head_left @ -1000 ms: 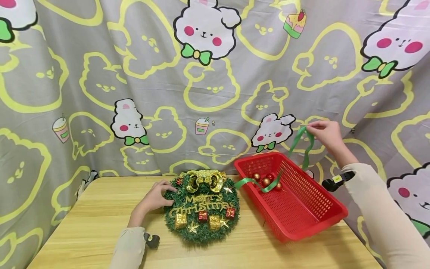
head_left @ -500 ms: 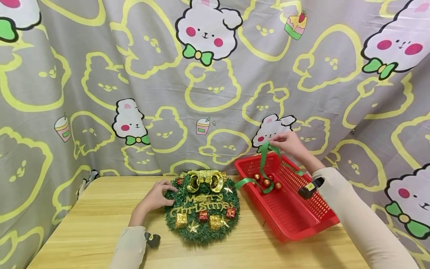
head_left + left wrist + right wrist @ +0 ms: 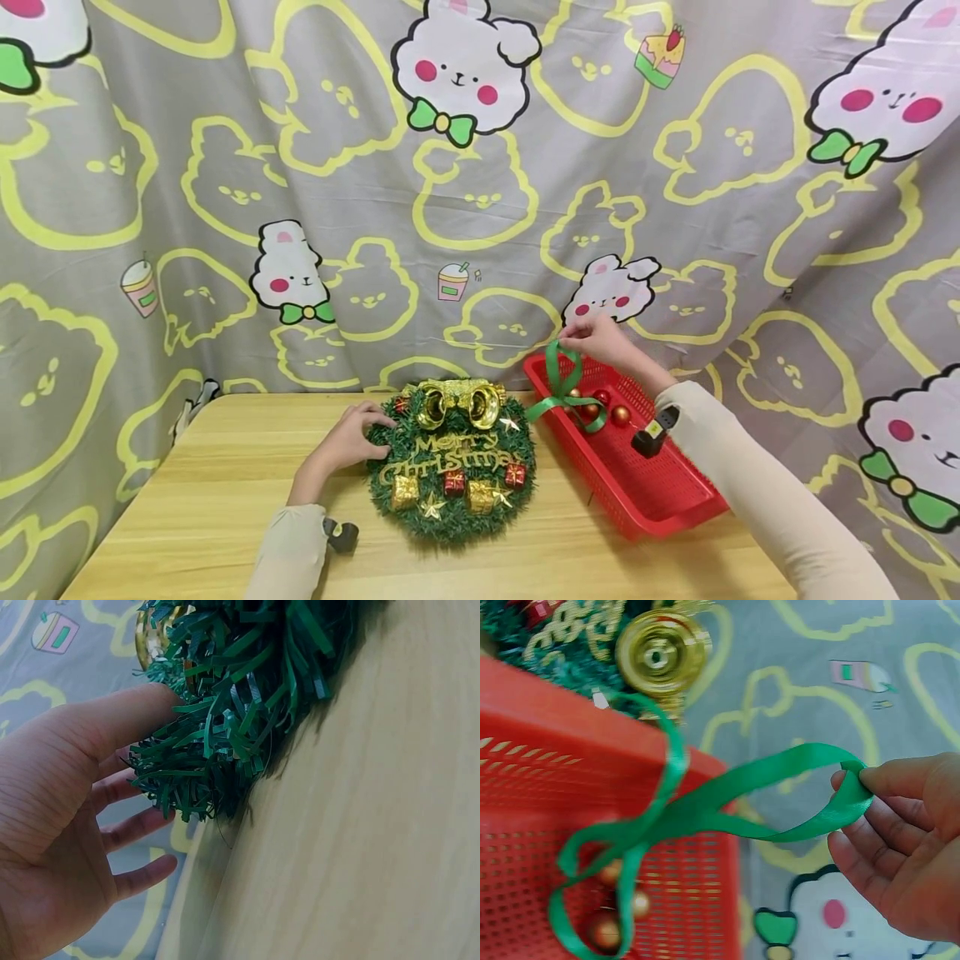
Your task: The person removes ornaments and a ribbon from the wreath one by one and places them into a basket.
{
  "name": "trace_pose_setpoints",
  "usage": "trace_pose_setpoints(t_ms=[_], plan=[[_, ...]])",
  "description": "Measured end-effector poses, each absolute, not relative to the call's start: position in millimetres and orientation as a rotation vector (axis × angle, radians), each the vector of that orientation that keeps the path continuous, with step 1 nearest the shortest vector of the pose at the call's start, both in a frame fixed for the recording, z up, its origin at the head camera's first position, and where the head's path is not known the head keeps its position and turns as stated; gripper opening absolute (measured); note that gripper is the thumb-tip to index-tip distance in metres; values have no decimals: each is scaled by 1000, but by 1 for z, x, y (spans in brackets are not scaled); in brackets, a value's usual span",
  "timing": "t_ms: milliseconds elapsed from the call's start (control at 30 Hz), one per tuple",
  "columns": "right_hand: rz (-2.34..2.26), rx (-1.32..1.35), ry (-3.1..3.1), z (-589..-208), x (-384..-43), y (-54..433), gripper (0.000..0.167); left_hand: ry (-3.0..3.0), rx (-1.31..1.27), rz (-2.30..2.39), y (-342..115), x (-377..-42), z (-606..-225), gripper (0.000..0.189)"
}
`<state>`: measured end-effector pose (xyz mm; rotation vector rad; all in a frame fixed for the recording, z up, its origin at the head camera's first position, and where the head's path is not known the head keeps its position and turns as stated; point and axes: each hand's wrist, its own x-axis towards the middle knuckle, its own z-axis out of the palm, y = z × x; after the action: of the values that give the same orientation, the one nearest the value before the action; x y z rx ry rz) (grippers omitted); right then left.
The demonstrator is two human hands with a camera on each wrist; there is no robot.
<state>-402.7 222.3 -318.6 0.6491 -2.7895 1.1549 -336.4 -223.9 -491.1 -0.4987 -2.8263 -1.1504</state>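
A green Christmas wreath [image 3: 450,517] with gold bells, stars, small gift boxes and a "Merry Christmas" sign lies on the table. My left hand [image 3: 347,437] holds its left edge; the left wrist view shows the thumb over the tinsel [image 3: 217,735], with some fingertips hidden behind it. Above the far end of the red basket, my right hand [image 3: 607,343] pinches a green ribbon [image 3: 780,769] between thumb and forefinger. The ribbon hangs in a loop from the fingers. Its lower part drapes over the basket's left rim, and one end reaches the wreath's right side.
The red plastic basket [image 3: 675,527] stands slanted to the right of the wreath. Several small gold and red ornament balls [image 3: 620,415] lie in its far end. A patterned curtain [image 3: 360,183] hangs behind the wooden table [image 3: 225,467].
My right hand has moved left and down with the ribbon, from beyond the basket's right side to above its far left corner. The left hand and the wreath stay in place.
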Motion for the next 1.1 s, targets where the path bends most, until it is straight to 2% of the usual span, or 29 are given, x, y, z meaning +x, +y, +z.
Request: trace_pose_setpoints(t_ms=[367, 800, 1100], plan=[[1110, 695, -2880, -364, -403, 216, 11, -2822, -495, -1174, -224, -336, -490, 35], [1150, 683, -2984, -395, -395, 232, 12, -2826, -495, -1166, -224, -337, -493, 36], [1083, 904, -3017, -408, -390, 259, 11, -2824, -488, -1171, -224, -336, -492, 36]])
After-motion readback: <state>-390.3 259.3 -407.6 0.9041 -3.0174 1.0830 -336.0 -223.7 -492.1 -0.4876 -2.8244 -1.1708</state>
